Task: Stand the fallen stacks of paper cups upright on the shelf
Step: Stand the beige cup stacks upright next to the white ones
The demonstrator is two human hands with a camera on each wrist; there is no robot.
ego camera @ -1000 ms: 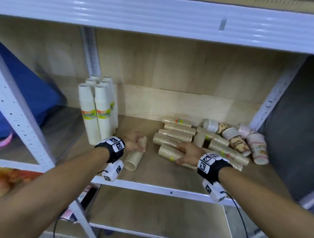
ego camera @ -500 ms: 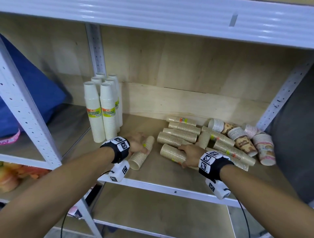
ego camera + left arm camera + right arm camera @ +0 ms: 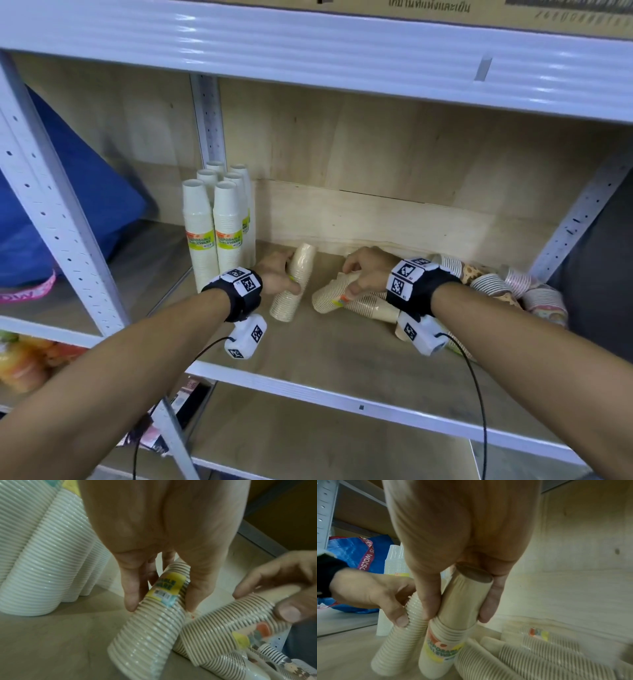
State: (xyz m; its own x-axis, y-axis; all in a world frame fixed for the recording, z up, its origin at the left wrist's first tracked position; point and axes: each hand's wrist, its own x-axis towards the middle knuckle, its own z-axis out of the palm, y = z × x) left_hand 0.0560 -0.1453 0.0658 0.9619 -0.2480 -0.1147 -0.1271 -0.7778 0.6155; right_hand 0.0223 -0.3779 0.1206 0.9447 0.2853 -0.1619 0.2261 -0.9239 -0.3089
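Note:
My left hand (image 3: pixel 278 274) grips a beige ribbed cup stack (image 3: pixel 295 284) round its middle. That stack leans steeply, wide end on the shelf board (image 3: pixel 342 349). In the left wrist view, thumb and fingers of the left hand (image 3: pixel 161 606) wrap the stack (image 3: pixel 147 635) by its yellow label. My right hand (image 3: pixel 364 270) grips a second beige stack (image 3: pixel 329 298) near its narrow end, which is raised. In the right wrist view the right hand (image 3: pixel 456 615) holds this stack (image 3: pixel 443 649) close beside the left one (image 3: pixel 397 635).
Several white cup stacks (image 3: pixel 219 226) stand upright at the left by the perforated post (image 3: pixel 209 116). More beige stacks (image 3: pixel 371 306) and patterned cups (image 3: pixel 489 284) lie in a heap at the right. A blue bag (image 3: pixel 68 205) fills the neighbouring bay.
Both stacks lay flat before. Now each hand has tipped its stack up, narrow end raised, and the two hands have come closer together.

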